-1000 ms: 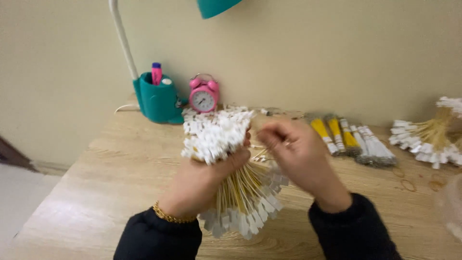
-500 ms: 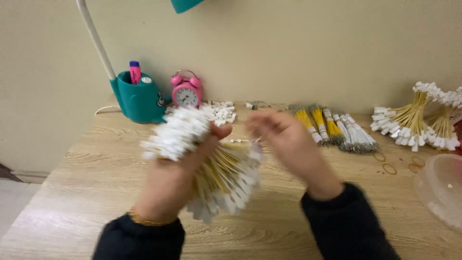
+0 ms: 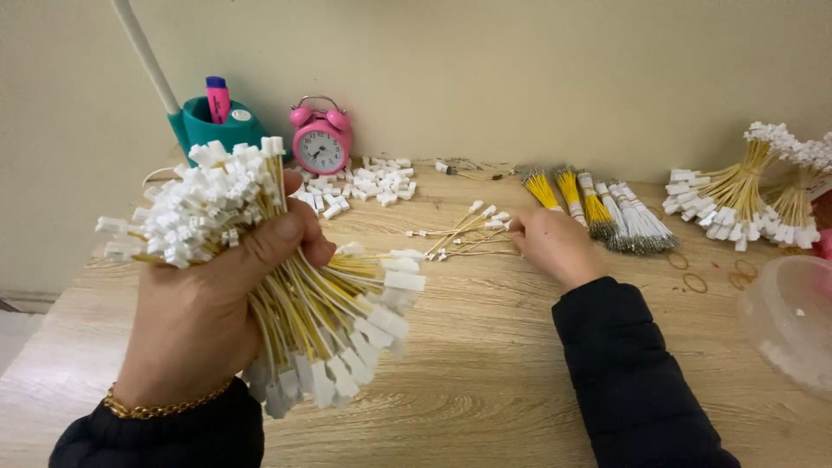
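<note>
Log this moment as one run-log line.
left hand: grips wire bundle raised above table | right hand: on loose wires lying on table | behind: pink clock, white connectors

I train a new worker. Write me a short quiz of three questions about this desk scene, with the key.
1. True or false: the left hand grips a thick bundle of yellow wires.
2. The right hand rests on: A) the pink alarm clock, B) the few loose wires, C) the clear plastic bowl.
3. What colour are the connectors on the bundle's ends?

Key: 1 true; 2 B; 3 white.
</note>
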